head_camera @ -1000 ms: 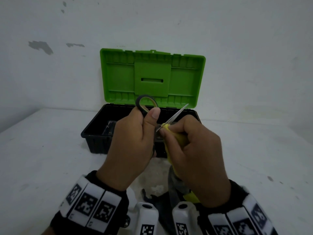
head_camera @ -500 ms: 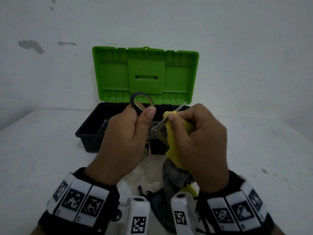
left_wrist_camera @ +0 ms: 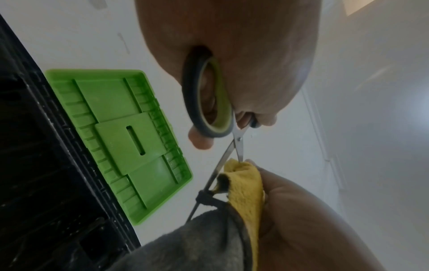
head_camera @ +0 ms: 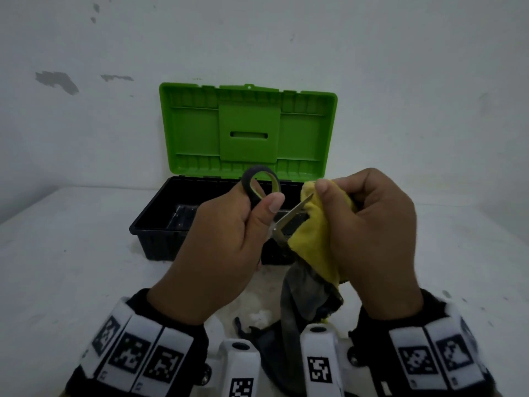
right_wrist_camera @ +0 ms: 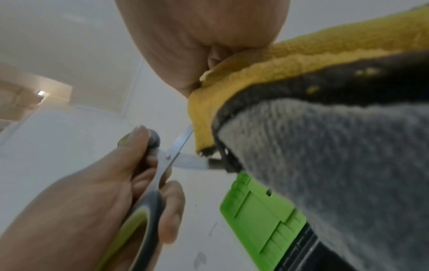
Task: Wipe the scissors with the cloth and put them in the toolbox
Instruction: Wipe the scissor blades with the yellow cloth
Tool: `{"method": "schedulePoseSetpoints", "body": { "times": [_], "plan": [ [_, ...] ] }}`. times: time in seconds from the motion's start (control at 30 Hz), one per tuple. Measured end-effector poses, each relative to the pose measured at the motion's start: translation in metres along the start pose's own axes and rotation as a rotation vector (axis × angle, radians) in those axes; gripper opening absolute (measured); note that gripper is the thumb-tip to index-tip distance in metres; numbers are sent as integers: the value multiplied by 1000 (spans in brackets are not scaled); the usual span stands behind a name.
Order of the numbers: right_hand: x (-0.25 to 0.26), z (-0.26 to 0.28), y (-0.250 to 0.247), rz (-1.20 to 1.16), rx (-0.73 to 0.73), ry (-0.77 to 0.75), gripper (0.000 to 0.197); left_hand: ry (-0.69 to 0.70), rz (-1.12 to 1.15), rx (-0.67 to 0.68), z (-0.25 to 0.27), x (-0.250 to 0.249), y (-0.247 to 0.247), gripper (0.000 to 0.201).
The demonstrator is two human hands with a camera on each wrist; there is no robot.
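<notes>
My left hand [head_camera: 229, 239] grips the handles of the scissors [head_camera: 289, 217], whose dark loop with a green lining [head_camera: 259, 186] sticks up above the fingers. The blades are spread apart; in the left wrist view the scissors [left_wrist_camera: 230, 146] show both blades running into the cloth. My right hand [head_camera: 372, 227] holds the yellow and grey cloth [head_camera: 317, 242] pinched over the upper blade near its tip. The cloth [right_wrist_camera: 325, 146] hangs down from that hand, grey side out. Behind both hands stands the toolbox [head_camera: 160, 233], black, with its green lid [head_camera: 249, 130] raised.
The toolbox sits on a white table [head_camera: 71, 267] against a white wall [head_camera: 400, 67] with a few chipped patches. A clear item lies inside the toolbox at its left [head_camera: 183, 216]. Wrist bands with printed markers [head_camera: 137, 359] cover both wrists.
My right hand with the cloth has slid up along the blade from near the pivot to its tip. The blades have spread apart. The left hand has kept its grip.
</notes>
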State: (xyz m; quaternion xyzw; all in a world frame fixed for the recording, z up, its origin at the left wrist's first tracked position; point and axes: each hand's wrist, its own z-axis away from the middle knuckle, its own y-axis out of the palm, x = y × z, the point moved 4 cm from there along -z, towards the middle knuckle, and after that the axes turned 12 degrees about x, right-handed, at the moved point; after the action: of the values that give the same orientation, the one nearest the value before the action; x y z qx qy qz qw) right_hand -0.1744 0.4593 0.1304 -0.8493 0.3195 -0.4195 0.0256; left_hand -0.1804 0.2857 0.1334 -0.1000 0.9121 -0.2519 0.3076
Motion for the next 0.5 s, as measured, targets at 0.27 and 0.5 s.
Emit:
{"method": "schedulePoseSetpoints", "body": {
  "times": [0.27,0.5],
  "plan": [
    [-17,-5,-9,-143,-89,127,21,-294,247,-151,1,8,-1,46],
    [4,2,7,11,78,-56,15,-458,347,-253,3,24,-4,53]
  ]
}}
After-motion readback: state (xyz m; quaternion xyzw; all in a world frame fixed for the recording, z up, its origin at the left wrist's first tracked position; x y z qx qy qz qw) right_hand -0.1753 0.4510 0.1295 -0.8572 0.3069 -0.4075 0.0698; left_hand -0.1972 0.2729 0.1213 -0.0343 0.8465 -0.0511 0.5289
